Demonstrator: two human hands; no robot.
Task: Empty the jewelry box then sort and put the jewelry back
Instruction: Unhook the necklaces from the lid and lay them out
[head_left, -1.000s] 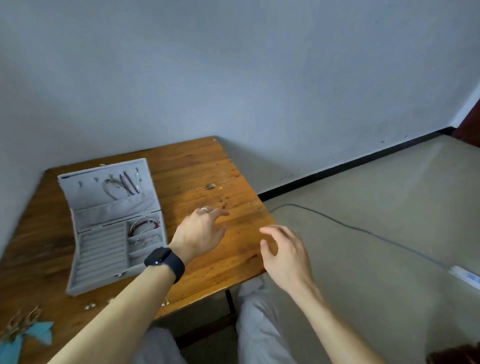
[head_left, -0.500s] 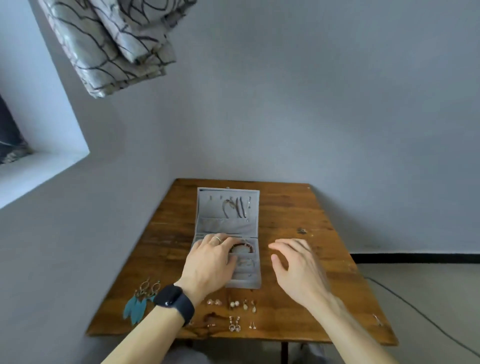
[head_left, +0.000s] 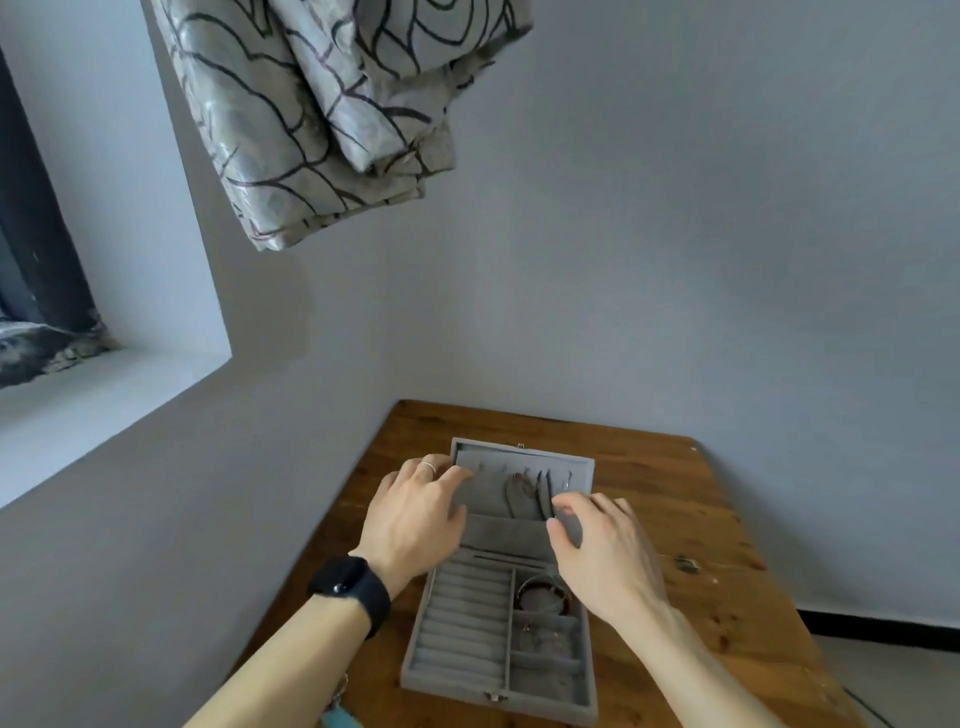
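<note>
Open grey jewelry box (head_left: 467, 623) on table (head_left: 701, 519)

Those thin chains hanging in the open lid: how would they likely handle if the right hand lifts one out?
The chains droop in slack loops inside the lid, so they are probably limp and would dangle. They look thin, so they are likely light. They hang close together, so lifting one may snag or drag a neighbour.

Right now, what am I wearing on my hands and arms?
A black smartwatch with a black band sits on your left wrist, and a thin silver ring on your left hand. Your right hand wears nothing; no sleeves show.
</note>
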